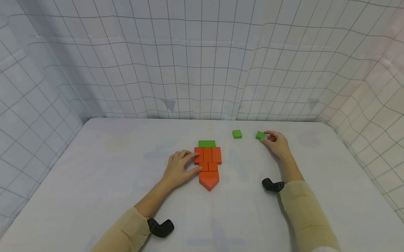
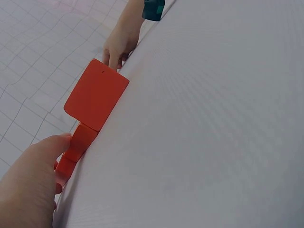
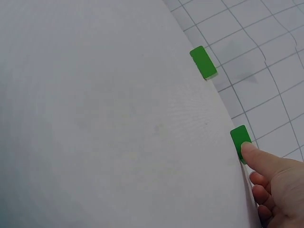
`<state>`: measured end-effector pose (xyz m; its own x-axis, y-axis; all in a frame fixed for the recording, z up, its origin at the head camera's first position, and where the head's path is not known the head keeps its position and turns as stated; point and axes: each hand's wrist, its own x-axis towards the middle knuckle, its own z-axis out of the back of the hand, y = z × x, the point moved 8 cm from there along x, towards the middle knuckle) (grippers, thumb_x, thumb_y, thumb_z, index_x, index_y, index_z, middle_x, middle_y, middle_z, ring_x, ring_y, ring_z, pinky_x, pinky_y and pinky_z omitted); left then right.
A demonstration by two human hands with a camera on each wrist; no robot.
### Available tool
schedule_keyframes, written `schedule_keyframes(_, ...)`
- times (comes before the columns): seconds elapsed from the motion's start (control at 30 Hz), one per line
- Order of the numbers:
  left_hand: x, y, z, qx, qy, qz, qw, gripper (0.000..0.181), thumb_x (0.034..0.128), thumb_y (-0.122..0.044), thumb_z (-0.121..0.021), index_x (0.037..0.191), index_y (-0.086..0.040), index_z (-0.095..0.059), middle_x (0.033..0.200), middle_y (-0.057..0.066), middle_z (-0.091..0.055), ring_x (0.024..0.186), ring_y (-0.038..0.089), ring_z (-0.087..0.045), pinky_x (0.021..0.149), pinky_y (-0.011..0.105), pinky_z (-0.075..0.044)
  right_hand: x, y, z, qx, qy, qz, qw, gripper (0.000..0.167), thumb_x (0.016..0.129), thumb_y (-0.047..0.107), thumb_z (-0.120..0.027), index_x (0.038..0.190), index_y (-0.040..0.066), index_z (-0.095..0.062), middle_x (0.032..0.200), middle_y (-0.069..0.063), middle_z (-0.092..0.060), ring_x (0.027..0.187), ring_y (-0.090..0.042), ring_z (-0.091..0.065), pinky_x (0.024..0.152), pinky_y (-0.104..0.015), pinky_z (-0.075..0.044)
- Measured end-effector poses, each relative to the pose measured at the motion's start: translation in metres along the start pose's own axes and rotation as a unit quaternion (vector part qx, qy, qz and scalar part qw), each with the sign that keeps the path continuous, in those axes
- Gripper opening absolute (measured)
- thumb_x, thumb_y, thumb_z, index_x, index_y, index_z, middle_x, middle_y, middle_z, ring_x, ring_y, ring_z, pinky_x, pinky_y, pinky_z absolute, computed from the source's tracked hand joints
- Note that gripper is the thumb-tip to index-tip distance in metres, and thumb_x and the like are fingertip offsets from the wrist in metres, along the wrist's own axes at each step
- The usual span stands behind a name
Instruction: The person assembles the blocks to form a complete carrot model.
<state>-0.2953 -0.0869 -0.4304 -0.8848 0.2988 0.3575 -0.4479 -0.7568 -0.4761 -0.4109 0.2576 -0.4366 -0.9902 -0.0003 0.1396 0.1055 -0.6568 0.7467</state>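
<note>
Orange-red blocks [image 1: 208,155] lie flat on the table, fitted together in a compact figure. A pointed block [image 1: 209,179] forms its near end and a green block [image 1: 206,143] its far end. My left hand [image 1: 178,169] rests against the figure's left side, thumb and index finger spread and touching the blocks. In the left wrist view, one large red face [image 2: 96,95] stands out in front of the smaller blocks. Farther right, my right hand [image 1: 278,143] pinches a small green block [image 1: 260,135] between thumb and fingers; its thumb covers part of that block [image 3: 240,135] in the right wrist view.
Another small green block [image 1: 237,134] lies between the figure and the right hand, near the table's far edge. White grid-lined curtains [image 1: 206,66] hang behind and on both sides of the white table [image 1: 106,173]. Each wrist carries a black device [image 1: 161,228].
</note>
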Motion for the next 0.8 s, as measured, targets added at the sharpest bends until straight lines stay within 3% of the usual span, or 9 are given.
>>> schedule_keyframes(0.17,0.000,0.001,0.000,0.002,0.000,0.000,1.0000,0.052,0.0793,-0.043,-0.065,0.123,-0.015,-0.058,0.114,0.010,-0.053,0.107,0.028,-0.044,0.095,0.051,-0.029,0.000,0.001,0.000,0.004,-0.002,0.002,1.0000,0.039,0.087,0.016,-0.063,0.121,-0.001,-0.055,0.099,-0.016,-0.052,0.085,-0.020,-0.046,0.072,-0.029,-0.037)
schedule_keyframes(0.33,0.000,0.000,0.000,0.001,-0.002,-0.003,1.0000,0.052,0.0794,-0.043,-0.065,0.123,-0.015,-0.058,0.113,0.009,-0.053,0.106,0.028,-0.045,0.095,0.051,-0.029,-0.001,0.009,0.000,0.044,-0.022,0.020,0.9986,0.039,0.086,0.016,-0.065,0.120,-0.001,-0.056,0.096,-0.014,-0.053,0.081,-0.015,-0.046,0.068,-0.021,-0.037)
schedule_keyframes(0.53,-0.001,0.000,-0.001,0.000,-0.003,-0.005,1.0000,0.051,0.0791,-0.042,-0.065,0.122,-0.015,-0.058,0.113,0.009,-0.053,0.106,0.028,-0.045,0.094,0.050,-0.029,0.001,0.036,-0.003,0.081,-0.050,0.060,0.9936,0.035,0.083,0.013,-0.067,0.114,-0.002,-0.059,0.089,-0.015,-0.055,0.076,-0.014,-0.045,0.061,-0.015,-0.035)
schedule_keyframes(0.8,-0.001,0.001,-0.001,0.003,-0.004,-0.002,1.0000,0.052,0.0794,-0.043,-0.065,0.123,-0.016,-0.058,0.114,0.010,-0.053,0.107,0.028,-0.044,0.094,0.050,-0.029,0.004,0.068,-0.029,0.110,-0.031,0.070,0.9910,0.037,0.082,0.013,-0.068,0.115,0.000,-0.058,0.087,-0.010,-0.054,0.074,-0.011,-0.046,0.057,-0.015,-0.036)
